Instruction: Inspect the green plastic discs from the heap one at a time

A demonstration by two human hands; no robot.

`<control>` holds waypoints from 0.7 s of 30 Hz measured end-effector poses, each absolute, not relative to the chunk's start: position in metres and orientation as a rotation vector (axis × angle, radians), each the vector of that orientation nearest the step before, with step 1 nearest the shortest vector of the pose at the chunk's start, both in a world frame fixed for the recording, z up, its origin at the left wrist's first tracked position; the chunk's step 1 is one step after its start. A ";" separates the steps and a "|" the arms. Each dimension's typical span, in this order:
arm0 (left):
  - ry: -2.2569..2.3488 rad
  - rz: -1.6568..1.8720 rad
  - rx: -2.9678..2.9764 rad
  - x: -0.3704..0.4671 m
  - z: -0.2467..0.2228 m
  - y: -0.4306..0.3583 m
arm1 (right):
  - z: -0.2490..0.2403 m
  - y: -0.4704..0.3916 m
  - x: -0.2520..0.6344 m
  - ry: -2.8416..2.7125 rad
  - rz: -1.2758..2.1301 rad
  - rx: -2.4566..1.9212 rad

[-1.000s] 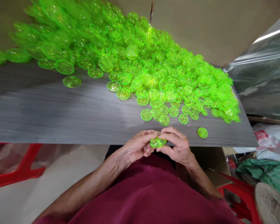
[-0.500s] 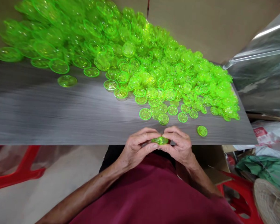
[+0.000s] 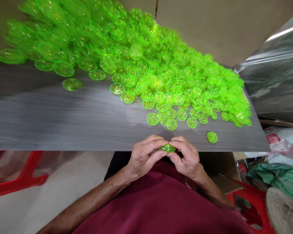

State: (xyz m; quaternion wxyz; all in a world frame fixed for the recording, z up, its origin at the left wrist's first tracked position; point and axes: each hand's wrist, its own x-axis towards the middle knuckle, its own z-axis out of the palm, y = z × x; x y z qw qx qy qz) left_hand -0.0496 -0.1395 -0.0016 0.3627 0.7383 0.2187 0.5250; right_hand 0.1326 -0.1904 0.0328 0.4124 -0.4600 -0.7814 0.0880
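Note:
Between my two hands, at the table's front edge, is a round see-through green plastic piece (image 3: 167, 148), held edge-on. My left hand (image 3: 146, 154) pinches its left side with thumb and fingers. My right hand (image 3: 185, 154) grips the right side the same way, and the fingertips of both hands meet at its middle. Part of the piece is hidden by the fingers. A similar green disc (image 3: 212, 137) lies alone to the right of my right hand. Several more flat round pieces (image 3: 172, 124) lie just beyond my fingers.
A large heap of green plastic pieces (image 3: 161, 74) spreads along the back of the grey table (image 3: 63, 123). Clear plastic sheeting (image 3: 278, 65) hangs at the right. Red stools (image 3: 21, 175) stand below, with a cardboard box (image 3: 219, 169), bags (image 3: 280, 143) and a straw hat (image 3: 280, 211) at the right.
My right thumb has shifted slightly, and the fingers of both hands press on the same green piece. The view has moved a little; the heap looks unchanged.

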 end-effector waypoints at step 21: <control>0.765 1.040 1.139 -0.033 -0.003 -0.146 | 0.026 -0.191 0.147 -2.035 -0.036 -1.171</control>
